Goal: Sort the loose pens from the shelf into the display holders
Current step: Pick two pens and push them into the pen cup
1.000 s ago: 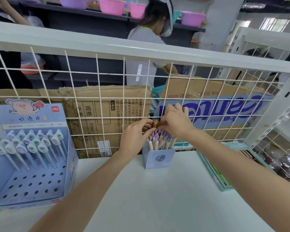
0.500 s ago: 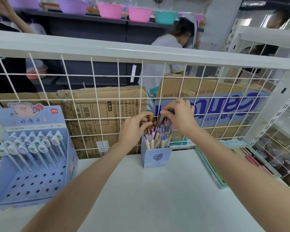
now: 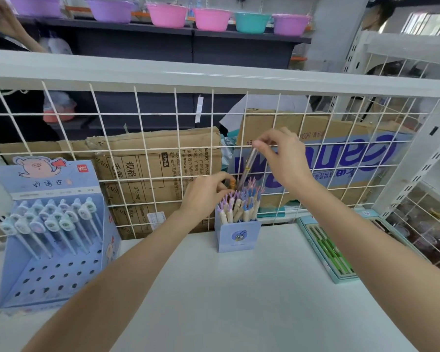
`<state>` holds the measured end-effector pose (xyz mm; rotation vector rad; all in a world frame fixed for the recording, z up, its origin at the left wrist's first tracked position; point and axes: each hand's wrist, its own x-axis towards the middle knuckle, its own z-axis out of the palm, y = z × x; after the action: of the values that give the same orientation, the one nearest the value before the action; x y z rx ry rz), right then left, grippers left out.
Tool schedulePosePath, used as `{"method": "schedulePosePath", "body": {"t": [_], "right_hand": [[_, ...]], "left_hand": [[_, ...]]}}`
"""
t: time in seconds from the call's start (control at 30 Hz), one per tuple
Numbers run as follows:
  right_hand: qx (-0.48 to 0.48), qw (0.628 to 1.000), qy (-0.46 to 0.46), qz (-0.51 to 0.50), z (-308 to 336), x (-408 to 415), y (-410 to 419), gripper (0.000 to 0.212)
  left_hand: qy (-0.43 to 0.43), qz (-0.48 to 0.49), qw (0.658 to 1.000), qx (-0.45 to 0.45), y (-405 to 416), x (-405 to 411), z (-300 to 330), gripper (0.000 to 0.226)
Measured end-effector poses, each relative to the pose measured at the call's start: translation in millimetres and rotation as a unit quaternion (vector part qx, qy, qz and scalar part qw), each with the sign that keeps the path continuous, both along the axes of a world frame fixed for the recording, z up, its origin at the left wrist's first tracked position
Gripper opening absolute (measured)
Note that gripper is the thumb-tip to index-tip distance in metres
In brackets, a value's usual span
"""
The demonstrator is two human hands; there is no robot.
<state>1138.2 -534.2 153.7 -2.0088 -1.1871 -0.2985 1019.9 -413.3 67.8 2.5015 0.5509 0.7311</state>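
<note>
On the white shelf point(image 3: 239, 301), at the near left, a blue display stand point(image 3: 54, 250) holds rows of pens with round caps point(image 3: 51, 222); these lean back to the left. At the right edge lies a flat teal box point(image 3: 328, 252) with green pens inside.

Further back, in the middle, stands a small blue pen holder point(image 3: 238, 236), full of pens with forked purple and blue tops point(image 3: 241, 199); they stand nearly upright and fan out a little.

The left hand point(image 3: 203, 196) is just beside the holder's top, its fingers curled; thumb and fingertips pinch a small orange-brown pen end point(image 3: 232, 184).

The right hand point(image 3: 282, 158) is higher. Its thumb and fingers pinch the upper end of a clear grey pen point(image 3: 248, 165). The long axis of this pen is steep: top up and right, lower tip down and left among the forked tops.

Behind is a white wire grid point(image 3: 137, 138), then cardboard boxes point(image 3: 158, 174).
</note>
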Motion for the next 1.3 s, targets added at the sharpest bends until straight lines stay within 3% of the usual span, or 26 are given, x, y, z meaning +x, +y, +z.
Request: {"method": "schedulePosePath", "body": {"t": [0.2, 0.37, 0.63, 0.93, 1.1, 1.3], "right_hand": [[-0.003, 1.0, 0.001, -0.003, 0, 0, -1, 0.016], [0.019, 1.0, 0.005, -0.001, 5, -1, 0, 0.015], [0.034, 0.999, 0.0, 0.012, 6, -5, 1, 0.015], [0.011, 0.999, 0.017, 0.03, -5, -10, 18, 0.016], [-0.072, 0.997, -0.034, 0.018, -12, -9, 21, 0.021], [-0.071, 0.991, -0.116, 0.011, 1, -6, 19, 0.021]], "left_hand": [[0.016, -0.027, 1.0, -0.002, 3, -1, 3, 0.025], [0.103, -0.029, 0.991, 0.085, 6, -4, 5, 0.025], [-0.011, -0.053, 0.998, 0.01, 9, -15, -10, 0.02], [-0.031, -0.041, 0.998, 0.03, 11, -30, -20, 0.02], [-0.05, -0.027, 0.998, 0.013, 12, -34, -27, 0.018], [-0.044, -0.034, 0.998, -0.004, 9, -35, -33, 0.024]]}}
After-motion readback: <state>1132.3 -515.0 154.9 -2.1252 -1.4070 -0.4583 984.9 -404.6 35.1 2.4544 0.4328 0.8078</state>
